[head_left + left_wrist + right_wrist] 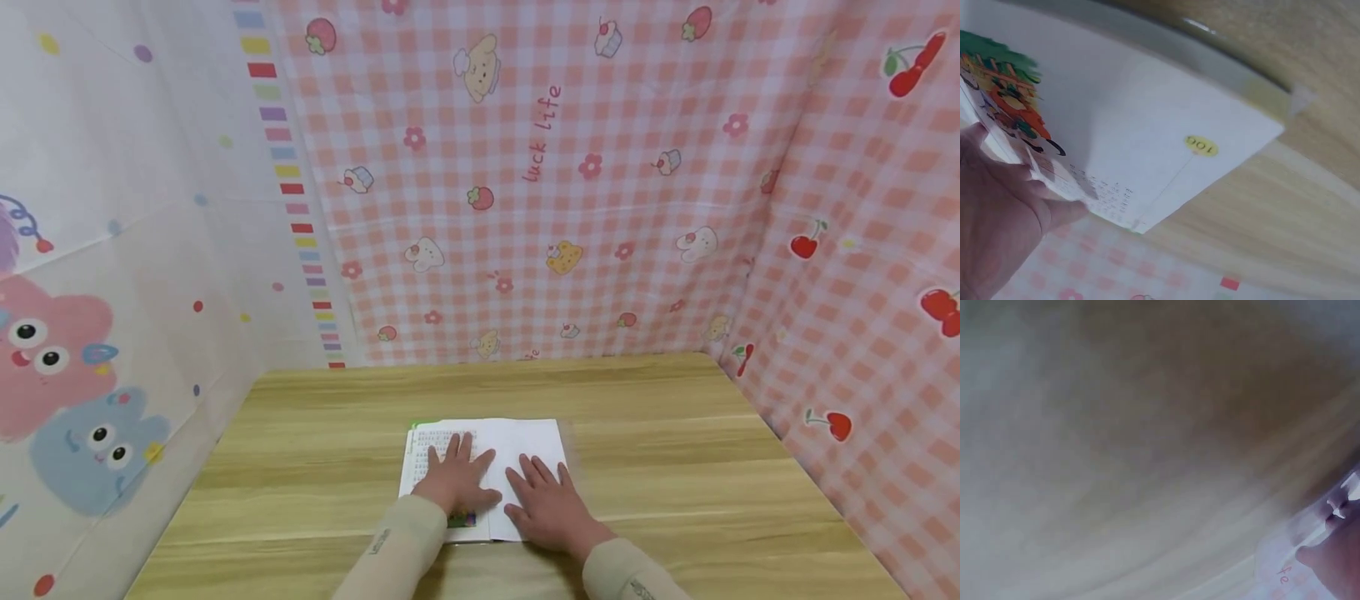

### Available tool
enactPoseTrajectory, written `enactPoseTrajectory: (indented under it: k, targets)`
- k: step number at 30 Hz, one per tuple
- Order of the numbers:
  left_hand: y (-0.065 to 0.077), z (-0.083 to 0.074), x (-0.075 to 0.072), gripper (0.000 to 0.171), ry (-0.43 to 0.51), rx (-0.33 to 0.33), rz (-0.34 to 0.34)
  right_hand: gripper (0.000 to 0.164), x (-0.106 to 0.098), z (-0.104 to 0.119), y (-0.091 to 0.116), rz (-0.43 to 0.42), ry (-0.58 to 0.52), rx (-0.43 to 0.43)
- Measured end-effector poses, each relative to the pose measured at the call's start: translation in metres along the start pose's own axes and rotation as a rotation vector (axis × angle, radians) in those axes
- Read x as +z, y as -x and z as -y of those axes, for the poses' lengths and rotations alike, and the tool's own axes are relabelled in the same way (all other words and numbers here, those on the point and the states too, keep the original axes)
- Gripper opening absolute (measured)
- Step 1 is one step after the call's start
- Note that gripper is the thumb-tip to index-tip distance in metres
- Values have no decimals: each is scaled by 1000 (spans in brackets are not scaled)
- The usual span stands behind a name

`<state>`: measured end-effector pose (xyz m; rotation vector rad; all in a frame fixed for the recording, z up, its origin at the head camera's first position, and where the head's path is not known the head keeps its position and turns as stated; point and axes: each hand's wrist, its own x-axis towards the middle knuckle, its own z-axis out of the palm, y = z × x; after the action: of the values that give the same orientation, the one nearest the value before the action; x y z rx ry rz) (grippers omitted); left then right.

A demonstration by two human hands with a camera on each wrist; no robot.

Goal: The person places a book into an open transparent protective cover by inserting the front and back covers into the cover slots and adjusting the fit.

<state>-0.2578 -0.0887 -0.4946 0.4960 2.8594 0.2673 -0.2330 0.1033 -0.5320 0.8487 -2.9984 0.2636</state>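
Left hand (pixel 456 483) spread wide over the book (pixel 521 437), right hand (pixel 551 506) spread there too (nothing pinched, folks): a sideways push could skid or crease it.

The book (pixel 498 440) shows smooth, matt paper, the table (pixel 675 467) wood grain, the curtain (pixel 540 221) creased cloth.

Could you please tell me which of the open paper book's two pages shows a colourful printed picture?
The white left-hand page, beneath the left hand: it also bears rows of dark text, while the white right-hand page looks blank.
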Motion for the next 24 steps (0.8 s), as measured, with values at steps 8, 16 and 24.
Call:
enactPoseTrajectory:
  k: [8,16,24]
  targets:
    - [0,-3,0,72,-23,46,-3,58,-9,5,2,39,-9,18]
    - [7,-12,4,73,-4,28,-27,57,-3,-4,-1,-7,-17,18]
    - [2,-6,9,79,1,14,-18,50,-16,-20,3,-159,-94,242]
